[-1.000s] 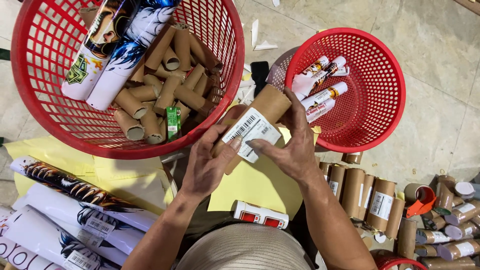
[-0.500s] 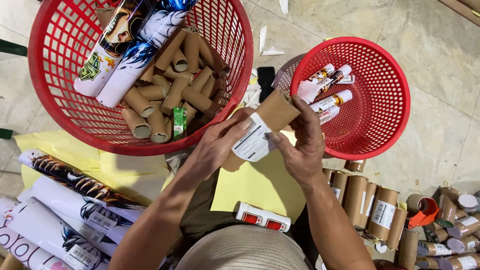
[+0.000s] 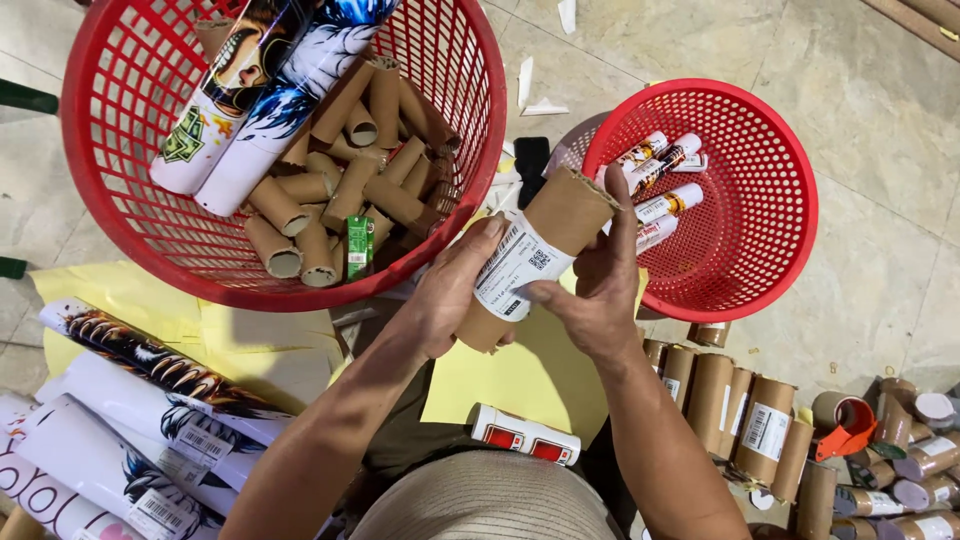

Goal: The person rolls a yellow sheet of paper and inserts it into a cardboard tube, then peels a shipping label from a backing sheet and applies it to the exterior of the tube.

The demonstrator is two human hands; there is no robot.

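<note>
A: Hands first: what do they hold?

B: Both grip one brown cardboard tube (image 3: 535, 255), tilted between the two red baskets. The left hand (image 3: 447, 300) wraps its lower half from below, thumb laid along the white label (image 3: 518, 268). The right hand (image 3: 592, 290) closes on it from the other side, a fingertip pressing the label's edge, seemingly to flatten it onto the curve.

A: Why is it held up there?

B: Probably so the label faces the eyes.

A: And around it?

B: The large basket (image 3: 130, 230) holds bare tubes and printed rolls; the small basket (image 3: 780, 250) holds small white rolls. Labelled tubes (image 3: 745, 420) stand at the right, near a yellow sheet (image 3: 520, 385) on the lap.
</note>
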